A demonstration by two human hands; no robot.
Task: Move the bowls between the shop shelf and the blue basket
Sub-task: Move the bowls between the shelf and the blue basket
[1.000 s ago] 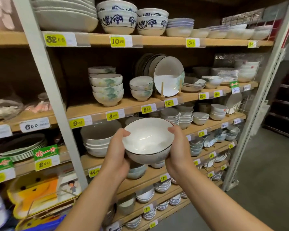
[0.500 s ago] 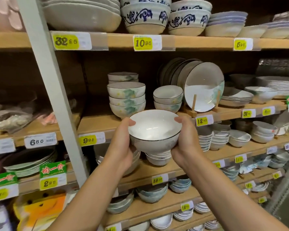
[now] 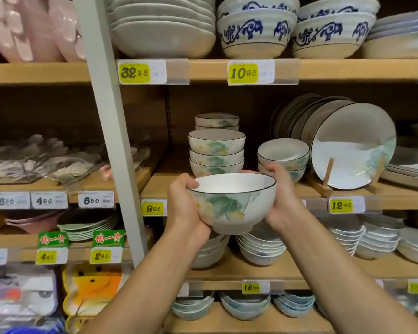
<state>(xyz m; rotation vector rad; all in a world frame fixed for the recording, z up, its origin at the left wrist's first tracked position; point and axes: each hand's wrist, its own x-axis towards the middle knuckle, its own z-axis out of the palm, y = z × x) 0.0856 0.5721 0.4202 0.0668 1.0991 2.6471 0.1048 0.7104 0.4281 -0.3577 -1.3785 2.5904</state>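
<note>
Two hands: we hold one bowl (image 3: 234,203) between them, upright and clear of the boards, in front of the shelf (image 3: 159,186) edge.
Left hand (image 3: 186,206): we grip the bowl's left wall, thumb up at the rim and palm pressed against the side. The fingers pass behind and under, mostly hidden.
Right hand (image 3: 281,198): we grip the right wall, with the fingers curled at the rim.
Bowl: it is white inside, with a thin dark line round the rim. A green leaf and pale yellow flowers show on the outer wall that faces us.
Matching stack (image 3: 216,153): it stands just behind and above the grip on the shelf and carries the same leaf pattern. More such bowls stand further back.
Small stack (image 3: 284,155): two smaller bowls sit behind the right hand, and its knuckles partly cover them.
Plates (image 3: 352,145): they lean on a wooden stand to the right of the grip and above it.
Price tag (image 3: 154,208): it is yellow and reads 9.95. It sits on the shelf edge just left of the left hand.
Lower stacks (image 3: 261,247): pale bowls sit on the board directly below the grip.
Blue-patterned bowls (image 3: 256,32): they stand on the top board, high above the grip.
Post (image 3: 106,116): a grey upright runs well left of the grip.
Blue patch (image 3: 22,330): it lies far down and left of the grip, at the bottom edge. We cannot tell what it is.
</note>
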